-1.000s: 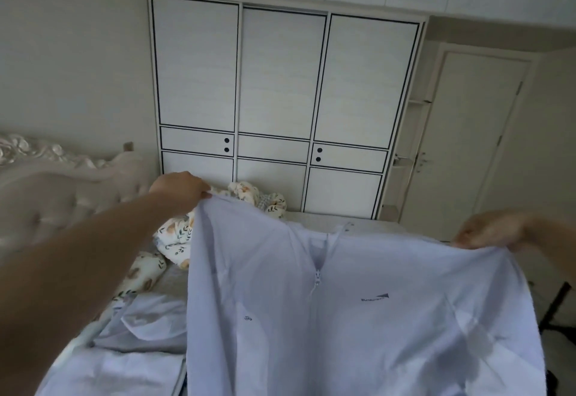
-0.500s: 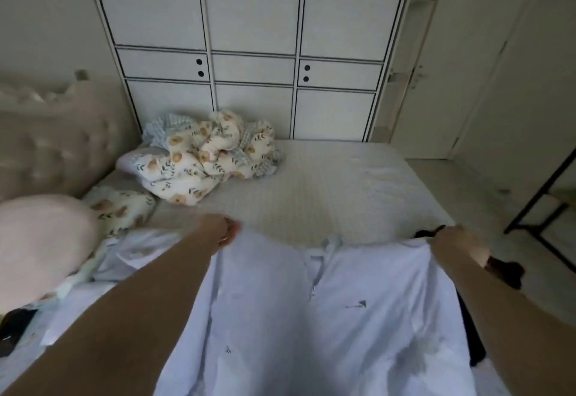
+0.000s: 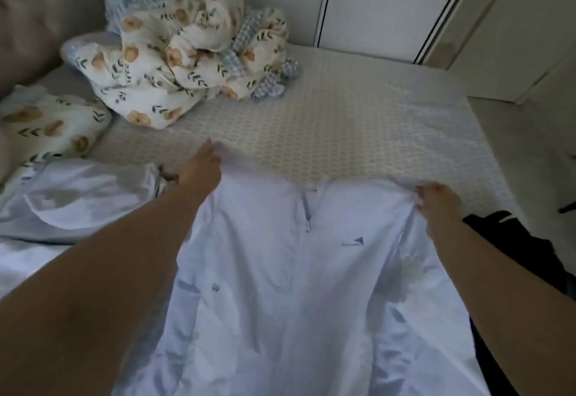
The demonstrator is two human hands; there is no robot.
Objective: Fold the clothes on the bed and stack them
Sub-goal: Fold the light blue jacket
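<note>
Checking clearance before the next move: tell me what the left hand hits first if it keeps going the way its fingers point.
Bare patterned mattress first; the left hand points up-bed. Further along that line sits the crumpled floral bedding, though depth is hard to judge.

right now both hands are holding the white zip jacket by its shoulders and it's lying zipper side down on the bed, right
Not quite. The head view shows the white zip jacket lying zipper side up: the zip and the chest logo face the camera. The rest holds: the left hand and right hand hold it by its shoulders on the bed.
</note>
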